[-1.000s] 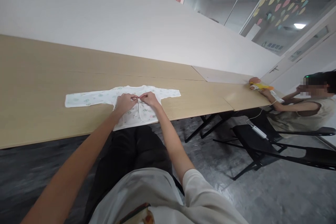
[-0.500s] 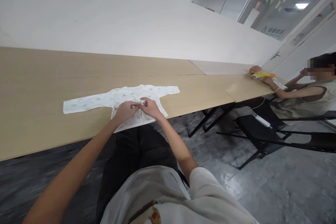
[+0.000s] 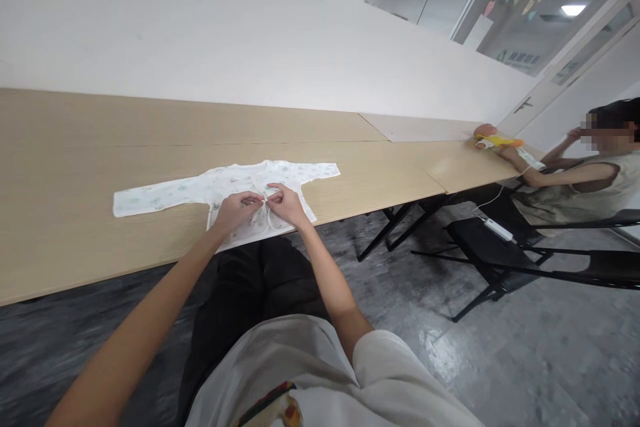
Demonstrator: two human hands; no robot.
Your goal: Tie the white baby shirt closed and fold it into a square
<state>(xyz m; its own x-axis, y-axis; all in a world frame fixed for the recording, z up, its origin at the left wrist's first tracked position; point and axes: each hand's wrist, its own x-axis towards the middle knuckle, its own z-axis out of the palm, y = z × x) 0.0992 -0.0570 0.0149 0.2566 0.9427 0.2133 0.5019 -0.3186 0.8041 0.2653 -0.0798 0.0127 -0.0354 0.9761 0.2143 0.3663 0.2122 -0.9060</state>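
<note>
A small white baby shirt (image 3: 225,180) with a faint pale green print lies spread on the table, both long sleeves stretched sideways. Its lower hem reaches the table's near edge. Over its front, my left hand (image 3: 237,210) pinches a thin white tie string, fingertips and thumb together. Close against it, my right hand (image 3: 284,205) pinches at the same string area, and a loop of white string curves beside its fingers. The fingertips of both hands nearly meet. How the string runs between them is too small to make out.
The wooden table (image 3: 60,147) runs along a white wall (image 3: 200,33). At its far right end a seated person (image 3: 590,180) handles a doll (image 3: 493,137) in yellow. Black folding chairs (image 3: 485,247) stand at the right, one bearing a white power strip (image 3: 499,230).
My fingertips have drawn slightly apart above the shirt, the left hand turning a little and its fingers lifting. The shirt lies as before; the whole view has shifted slightly.
</note>
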